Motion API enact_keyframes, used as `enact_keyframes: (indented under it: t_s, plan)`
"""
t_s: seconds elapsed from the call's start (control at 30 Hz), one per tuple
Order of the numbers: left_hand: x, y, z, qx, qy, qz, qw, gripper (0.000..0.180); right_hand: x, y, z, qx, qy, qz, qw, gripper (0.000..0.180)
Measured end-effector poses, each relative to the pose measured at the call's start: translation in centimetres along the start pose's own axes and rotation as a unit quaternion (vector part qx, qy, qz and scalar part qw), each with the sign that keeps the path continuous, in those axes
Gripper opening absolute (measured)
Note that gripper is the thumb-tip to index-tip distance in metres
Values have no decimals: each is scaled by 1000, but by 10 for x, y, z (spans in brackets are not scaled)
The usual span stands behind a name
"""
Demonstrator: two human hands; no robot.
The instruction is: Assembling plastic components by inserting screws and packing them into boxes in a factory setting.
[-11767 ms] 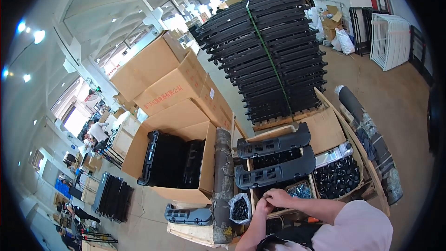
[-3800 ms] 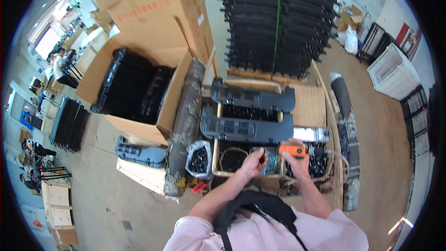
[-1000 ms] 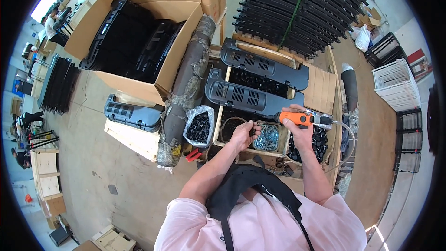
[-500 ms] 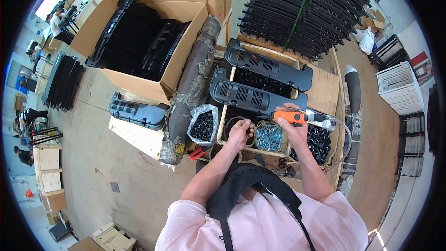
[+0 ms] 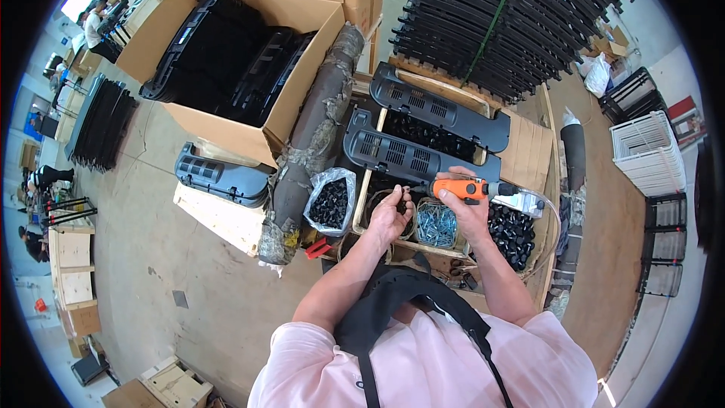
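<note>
My right hand (image 5: 470, 211) is wrapped round an orange power screwdriver (image 5: 461, 187), whose hose runs off to the right; its tip points left toward my other hand. Thumb and fingertips of my left hand (image 5: 390, 217) are pinched together, and whatever they hold is too small to name. Just beyond both hands lies a dark grey slotted plastic panel (image 5: 396, 153), with a second slotted panel (image 5: 445, 111) behind it. Below the screwdriver stands a basket of silvery screws (image 5: 436, 225). Black plastic parts (image 5: 511, 238) fill the compartment at its right.
A plastic bag (image 5: 330, 200) of small black parts and red-handled pliers (image 5: 319, 248) are left of my left hand. A wrapped roller (image 5: 313, 136) separates the bench from a big carton (image 5: 219, 132) of black panels. Strapped black frames (image 5: 498, 23) are stacked behind. Other people work far left.
The screwdriver in my right hand has shifted slightly left, closer to my left hand. My left hand has turned a little, its fingertips now raised. The view has shifted slightly.
</note>
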State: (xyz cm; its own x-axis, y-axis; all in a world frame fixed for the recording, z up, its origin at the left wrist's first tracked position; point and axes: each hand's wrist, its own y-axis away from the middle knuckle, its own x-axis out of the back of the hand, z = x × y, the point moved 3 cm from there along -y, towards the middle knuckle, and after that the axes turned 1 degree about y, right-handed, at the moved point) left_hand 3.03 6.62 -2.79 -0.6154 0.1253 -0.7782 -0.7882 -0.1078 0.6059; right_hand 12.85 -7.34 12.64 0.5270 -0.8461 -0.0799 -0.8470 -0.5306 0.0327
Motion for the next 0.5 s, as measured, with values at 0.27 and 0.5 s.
enact_keyframes:
  t_s: [0.27,0.5]
  plan:
    - [-7,-3,-1,0,26,-4,1000,22,-6,-1,0,0,27,-5,1000,52]
    - [-10,-4,-4,15,72,-27,997,30,-10,-4,4,8,52,-14,999,52]
